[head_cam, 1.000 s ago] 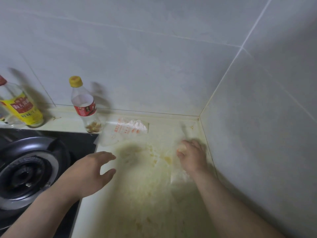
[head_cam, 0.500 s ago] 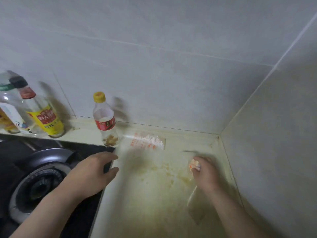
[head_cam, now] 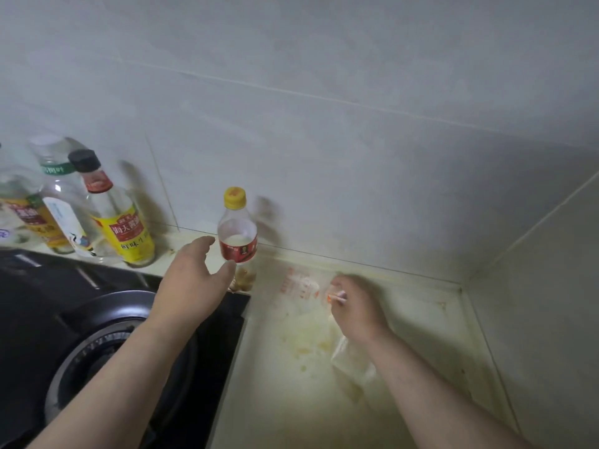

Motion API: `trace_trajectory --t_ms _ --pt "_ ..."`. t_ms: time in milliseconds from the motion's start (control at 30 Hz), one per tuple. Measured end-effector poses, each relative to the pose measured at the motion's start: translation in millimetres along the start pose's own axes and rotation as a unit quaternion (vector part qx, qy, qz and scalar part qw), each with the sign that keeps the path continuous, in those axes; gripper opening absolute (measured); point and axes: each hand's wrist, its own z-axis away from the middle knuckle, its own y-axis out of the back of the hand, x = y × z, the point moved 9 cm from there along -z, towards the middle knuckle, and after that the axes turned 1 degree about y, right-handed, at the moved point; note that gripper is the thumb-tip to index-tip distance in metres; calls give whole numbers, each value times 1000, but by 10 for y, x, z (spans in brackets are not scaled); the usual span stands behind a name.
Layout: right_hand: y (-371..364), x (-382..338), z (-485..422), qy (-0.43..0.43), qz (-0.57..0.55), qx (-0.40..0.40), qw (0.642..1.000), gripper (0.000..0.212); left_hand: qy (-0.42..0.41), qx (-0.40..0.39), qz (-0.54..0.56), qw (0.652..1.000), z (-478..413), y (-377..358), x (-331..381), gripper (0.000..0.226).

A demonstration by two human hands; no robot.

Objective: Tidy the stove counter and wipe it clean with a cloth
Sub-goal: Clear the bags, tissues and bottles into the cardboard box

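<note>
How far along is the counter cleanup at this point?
Done: nothing clearly. In hand: the right hand grips a clear plastic wrapper; the open left hand reaches toward the yellow-capped bottle. Left: yellow stains on the counter, a printed packet; no cloth in view.

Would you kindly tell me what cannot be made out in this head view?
Head view:
clear wrapper in the right hand: motion-blurred, fingers hide most.
leftmost bottle: cut by left edge.
burner: left forearm covers part.
left hand touching yellow-capped bottle? Unclear, blurred.
</note>
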Motion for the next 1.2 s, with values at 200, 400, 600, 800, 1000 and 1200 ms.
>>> trace_trajectory --t_ms 200,400,600,800,1000,1200 --pt "-89 -258 -269 80 109 23 991 40 30 -30 77 996 -213 -149 -33 102" --pt "-219 -133 -234 64 119 4 991 34 34 -50 148 987 -297 -314 32 91" --pt "-267 -67 -278 15 110 20 994 32 47 -38 167 984 -315 -368 66 45" --pt "-298 90 -260 -39 54 26 997 12 46 -35 155 986 -361 -374 52 42" --pt "-127 84 -173 -89 -117 17 989 34 37 -24 170 984 -283 -216 69 43" --pt "40 31 108 -156 -233 18 960 41 35 -17 181 983 -47 -31 23 42"
